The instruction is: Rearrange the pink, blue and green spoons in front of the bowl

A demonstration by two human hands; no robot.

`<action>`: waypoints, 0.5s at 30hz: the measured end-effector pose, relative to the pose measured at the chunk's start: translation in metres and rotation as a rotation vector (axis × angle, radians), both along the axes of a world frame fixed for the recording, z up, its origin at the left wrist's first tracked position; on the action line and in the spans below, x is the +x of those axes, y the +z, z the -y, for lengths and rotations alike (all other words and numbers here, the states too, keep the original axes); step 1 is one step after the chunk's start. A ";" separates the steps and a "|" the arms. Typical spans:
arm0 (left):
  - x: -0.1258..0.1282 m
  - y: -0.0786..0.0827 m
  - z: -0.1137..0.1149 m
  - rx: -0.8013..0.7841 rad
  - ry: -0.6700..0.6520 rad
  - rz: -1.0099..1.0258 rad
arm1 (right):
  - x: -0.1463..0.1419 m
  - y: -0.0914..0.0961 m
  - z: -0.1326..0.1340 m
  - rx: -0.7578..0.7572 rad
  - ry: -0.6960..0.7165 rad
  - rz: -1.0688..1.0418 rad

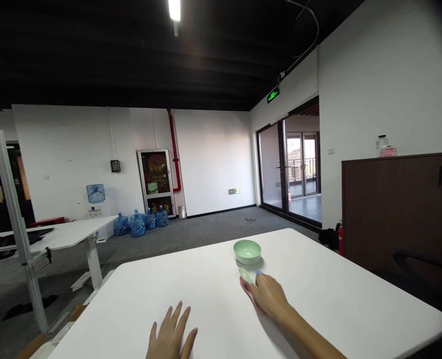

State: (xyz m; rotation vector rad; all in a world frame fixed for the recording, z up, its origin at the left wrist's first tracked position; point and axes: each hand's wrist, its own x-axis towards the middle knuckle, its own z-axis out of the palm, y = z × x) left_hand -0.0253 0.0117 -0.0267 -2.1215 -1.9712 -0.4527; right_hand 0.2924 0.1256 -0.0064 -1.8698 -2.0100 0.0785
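Closest to the lens, the left hand [170, 335] is lying flat on the white table [355, 299], palm down with its fingers spread and holding nothing. It looks to be merely resting or steadying the body. To its right and farther out, the right hand [270, 296] is reaching forward with knuckles up and fingers bent down over two small things. One is a pale green spoon [245, 274], whose bowl end is poking out past the fingertips. The other is a pink piece [247, 290] lying against the tabletop under the fingers, too covered to identify. Whether the fingers are actually clasping these or only pressing on them, I cannot tell. The bent posture suggests they are pinning both against the surface.

Just beyond the spoon's tip, a mint green bowl [247, 251] is sitting upright, near but apart from it. It is the one object crowding that side of the grip.

Well away to the left of both hands, a second white desk [64, 233] and a metal frame [13, 209] are standing. Blue water jugs [137, 224] are clustering on the floor far beyond. Off to the right, a dark wooden cabinet [396, 204] is flanking the table.
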 end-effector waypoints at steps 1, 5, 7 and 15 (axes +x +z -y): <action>0.000 0.001 0.000 -0.006 -0.002 0.001 | 0.010 0.003 -0.004 -0.001 -0.022 0.005; 0.002 0.002 -0.002 0.010 -0.003 0.009 | 0.053 0.002 -0.021 0.019 -0.097 0.105; 0.003 0.003 -0.002 0.009 -0.006 0.014 | 0.073 -0.003 -0.029 0.014 -0.130 0.133; 0.005 0.006 0.000 -0.009 -0.006 0.026 | 0.117 -0.026 -0.042 -0.053 -0.190 0.153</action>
